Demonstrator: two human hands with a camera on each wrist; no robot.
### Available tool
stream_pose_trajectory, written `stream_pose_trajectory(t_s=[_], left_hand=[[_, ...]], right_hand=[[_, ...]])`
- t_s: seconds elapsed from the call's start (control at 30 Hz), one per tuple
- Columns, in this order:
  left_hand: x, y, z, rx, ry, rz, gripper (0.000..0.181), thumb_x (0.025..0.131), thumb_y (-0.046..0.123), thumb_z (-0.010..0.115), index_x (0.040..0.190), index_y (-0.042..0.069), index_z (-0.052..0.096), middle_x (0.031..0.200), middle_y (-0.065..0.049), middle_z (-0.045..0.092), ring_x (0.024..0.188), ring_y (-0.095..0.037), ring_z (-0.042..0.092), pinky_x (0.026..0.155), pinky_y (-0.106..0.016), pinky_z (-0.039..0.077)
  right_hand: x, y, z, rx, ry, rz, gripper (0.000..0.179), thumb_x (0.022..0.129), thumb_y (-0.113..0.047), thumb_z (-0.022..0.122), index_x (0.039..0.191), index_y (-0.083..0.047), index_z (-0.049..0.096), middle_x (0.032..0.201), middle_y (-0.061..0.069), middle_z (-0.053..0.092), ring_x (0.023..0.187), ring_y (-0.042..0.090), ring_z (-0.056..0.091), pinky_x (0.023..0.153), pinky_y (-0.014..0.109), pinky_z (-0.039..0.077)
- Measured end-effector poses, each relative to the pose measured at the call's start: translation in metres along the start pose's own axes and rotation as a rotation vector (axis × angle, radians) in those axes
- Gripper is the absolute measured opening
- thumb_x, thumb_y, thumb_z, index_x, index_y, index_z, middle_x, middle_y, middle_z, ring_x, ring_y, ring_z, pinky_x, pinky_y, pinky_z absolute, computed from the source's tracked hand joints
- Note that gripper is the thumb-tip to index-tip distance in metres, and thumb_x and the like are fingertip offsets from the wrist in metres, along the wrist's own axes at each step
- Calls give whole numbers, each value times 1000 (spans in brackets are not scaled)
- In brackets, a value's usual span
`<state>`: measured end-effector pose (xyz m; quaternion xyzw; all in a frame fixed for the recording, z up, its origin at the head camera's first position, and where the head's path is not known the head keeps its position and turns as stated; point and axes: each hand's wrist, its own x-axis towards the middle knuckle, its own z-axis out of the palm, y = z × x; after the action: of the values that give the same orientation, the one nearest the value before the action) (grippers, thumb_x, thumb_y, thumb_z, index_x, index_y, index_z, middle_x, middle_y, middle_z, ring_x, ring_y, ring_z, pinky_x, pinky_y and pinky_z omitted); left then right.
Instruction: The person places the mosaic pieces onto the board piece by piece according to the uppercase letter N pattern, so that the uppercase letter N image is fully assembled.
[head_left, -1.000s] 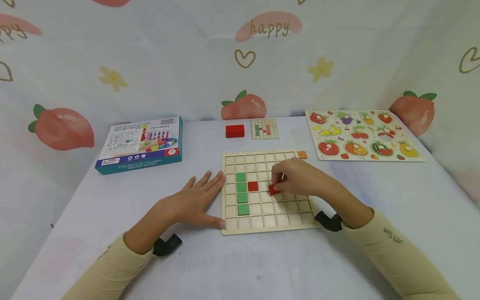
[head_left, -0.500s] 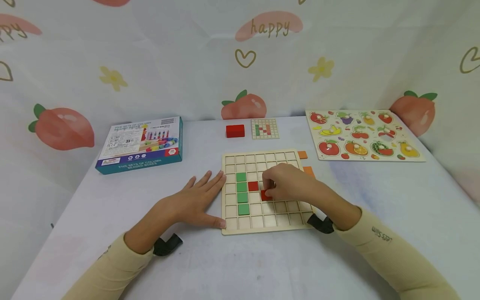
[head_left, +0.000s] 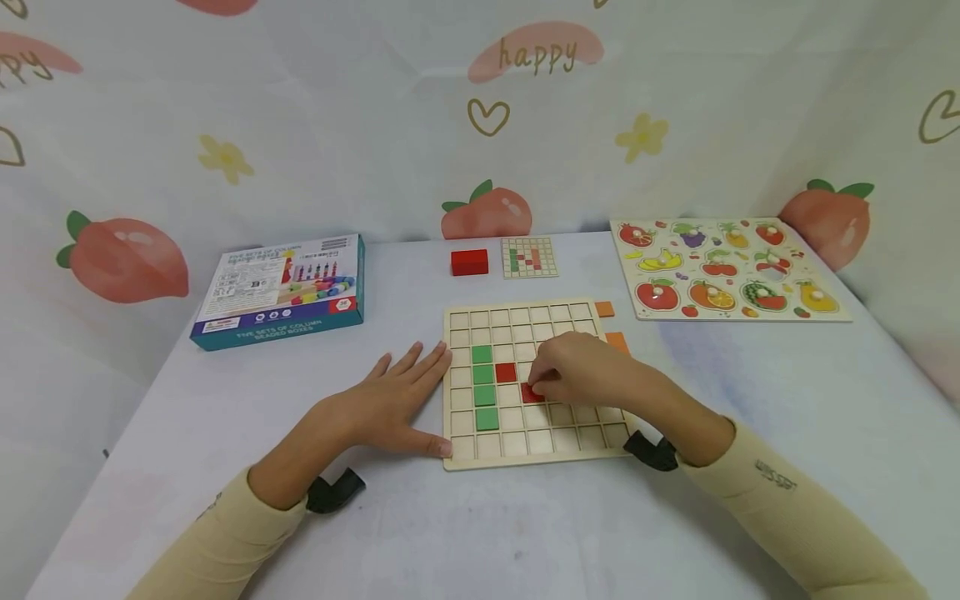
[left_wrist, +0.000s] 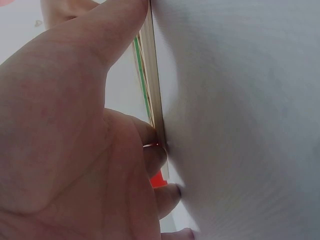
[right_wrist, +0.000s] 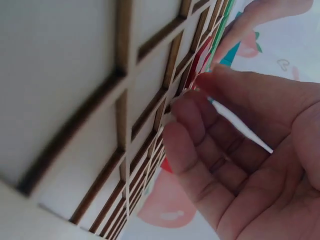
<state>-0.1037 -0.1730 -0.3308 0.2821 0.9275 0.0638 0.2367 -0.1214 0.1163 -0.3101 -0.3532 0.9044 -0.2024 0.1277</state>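
Red tile at the grid board, two hands engaged

Item: red tile [head_left: 528, 397], centre of the frame, one cell down and right of the placed red tile [head_left: 506, 372]. Thumb and curled fingertips of the right hand [head_left: 585, 367] pinch it from the right. Whether it lies flush in its cell cannot be told; the fingers cover part of it.

Item: grid board [head_left: 525, 461], lower centre, flat. Left hand [head_left: 390, 412] spread, palm down, thumb and fingertips touching the board's left edge.

Item: green tiles [head_left: 484, 375], four, in one column near the board's left side.

Item: pattern card [head_left: 530, 257], upper centre, printed with a small grid; red block [head_left: 469, 262] just left of it.

Item: orange tiles [head_left: 605, 310], partly seen at the board's right edge.

Handling note: in judgement, good seating means squaring the tile's corners to the cell before pressing on its middle. A tilted tile could catch on the raised dividers. Steady left fingers should stop the board sliding; checking the cell against the card seems prudent before letting go.
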Motion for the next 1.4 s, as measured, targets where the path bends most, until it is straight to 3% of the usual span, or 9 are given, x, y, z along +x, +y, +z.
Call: stream_pose_trajectory(t_s=[0.27, 0.53, 0.77, 1.07, 1.23, 1.4], left_hand=[[0, 1, -1, 7, 3, 1, 125, 72, 83, 62, 163, 16, 7, 168, -2, 0, 152, -34, -7, 116, -64, 0], [0, 1, -1, 7, 3, 4, 125, 73, 82, 63, 163, 15, 8, 168, -3, 1, 152, -35, -6, 115, -65, 0], [1, 0, 2, 17, 9, 7, 125, 73, 83, 61, 163, 15, 7, 168, -3, 1, 152, -34, -6, 116, -64, 1], [0, -1, 2, 18, 12, 13, 124, 73, 83, 61, 163, 14, 8, 168, -3, 1, 152, -35, -5, 115, -65, 2], [0, -1, 2, 12, 7, 10, 125, 73, 83, 61, 163, 14, 8, 168, -3, 1, 152, -34, -6, 115, -65, 1], [-1, -1, 1, 14, 4, 7, 125, 73, 83, 61, 163, 15, 7, 168, -2, 0, 152, -34, -6, 115, -65, 1]], right_hand=[[-22, 16, -14, 28, 60, -77, 8, 89, -6, 75, 93, -11, 79, 85, -9, 67, 76, 6, 59, 71, 29, 53], [-56, 39, -31, 18, 87, 103, 9, 90, -8, 75, 98, -10, 77, 89, -6, 68, 76, 12, 57, 66, 29, 52], [-77, 55, -38, 4, 111, 212, 13, 87, -4, 77, 100, -7, 77, 90, -5, 69, 77, 14, 58, 66, 30, 53], [-83, 66, -28, 4, -3, 250, 21, 86, -12, 80, 106, -10, 76, 84, -7, 61, 78, 14, 56, 68, 29, 52], [-82, 63, -25, 9, -3, 247, 24, 85, -15, 81, 108, -10, 75, 83, -7, 59, 77, 13, 54, 67, 30, 50], [-81, 61, -23, 3, 7, 240, 17, 84, -12, 82, 100, -11, 74, 85, -7, 62, 78, 14, 55, 69, 31, 51]])
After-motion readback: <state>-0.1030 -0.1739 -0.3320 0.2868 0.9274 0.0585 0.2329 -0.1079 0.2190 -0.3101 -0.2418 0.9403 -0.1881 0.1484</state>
